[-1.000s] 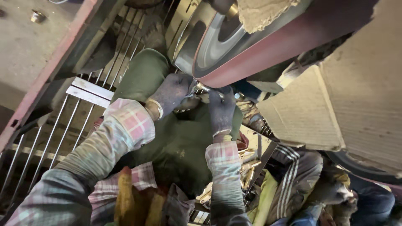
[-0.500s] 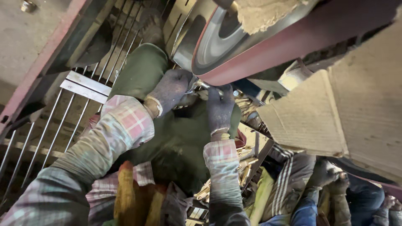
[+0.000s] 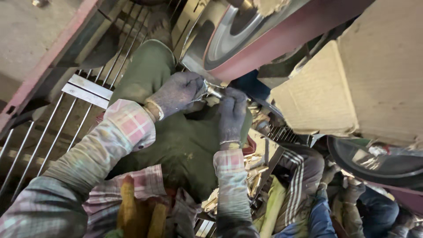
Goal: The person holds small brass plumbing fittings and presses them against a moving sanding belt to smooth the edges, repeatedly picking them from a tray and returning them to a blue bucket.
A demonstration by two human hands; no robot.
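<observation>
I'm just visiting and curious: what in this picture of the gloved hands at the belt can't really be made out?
- Small metal piece, head view: mostly covered by the left hand and right hand; shape unclear.
- Sanding belt and its wheel: cut off by the top edge.
- Nearby person's gloved hand: blurred, dark.
- Metal parts in lap: too small.

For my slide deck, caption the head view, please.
Both gloved hands, left and right, press a small metal part against a red sanding belt.

Small shiny metal piece point(image 3: 214, 90), pinched between two grey-gloved hands, pressed against lower edge of dark red sanding belt point(image 3: 282, 39).
</observation>
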